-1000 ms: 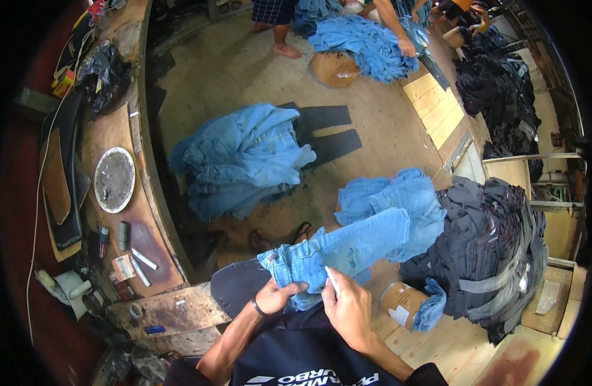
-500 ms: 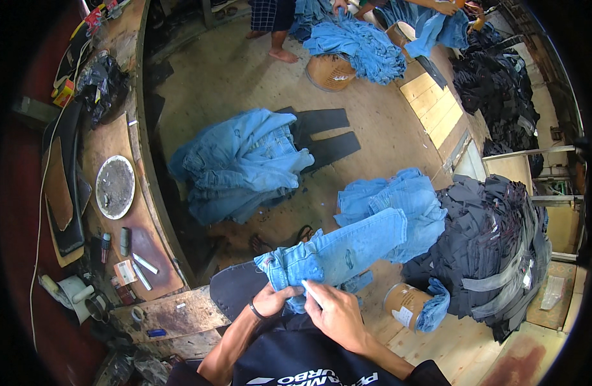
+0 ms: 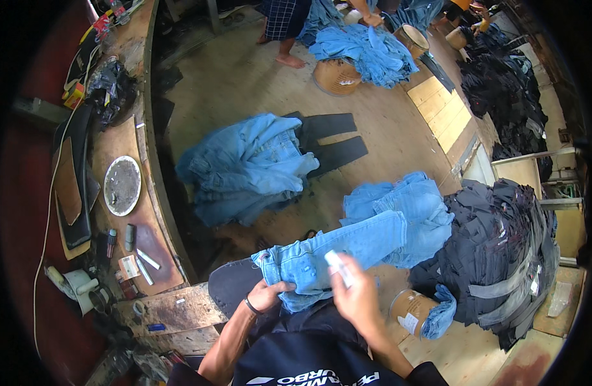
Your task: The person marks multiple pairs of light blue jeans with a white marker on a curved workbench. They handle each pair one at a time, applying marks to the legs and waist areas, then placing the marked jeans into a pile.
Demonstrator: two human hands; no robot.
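A pair of light blue jeans (image 3: 347, 248) lies stretched toward the right over a dark, round-ended board (image 3: 235, 285) in front of me. Near the waist end my left hand (image 3: 267, 296) pinches the denim, its thumb on top and its other fingers mostly hidden. My right hand (image 3: 357, 296), slightly blurred, is closed around a short white stick (image 3: 337, 265) held over the middle of the jeans. I cannot tell whether the stick touches the cloth. A few darker worn spots show on the denim near the waist.
More jeans are heaped on the floor (image 3: 251, 157) and beyond the board's right end (image 3: 424, 212). Bundled dark cloth (image 3: 489, 244) stands at right beside a brown drum (image 3: 411, 312). A workbench on the left holds a round dish (image 3: 123, 185) and white sticks (image 3: 148, 258). Other people work at the back.
My right hand has lifted the white stick from near the waistband and moved right along the jeans. My left hand keeps its hold, and the whole view has shifted slightly.
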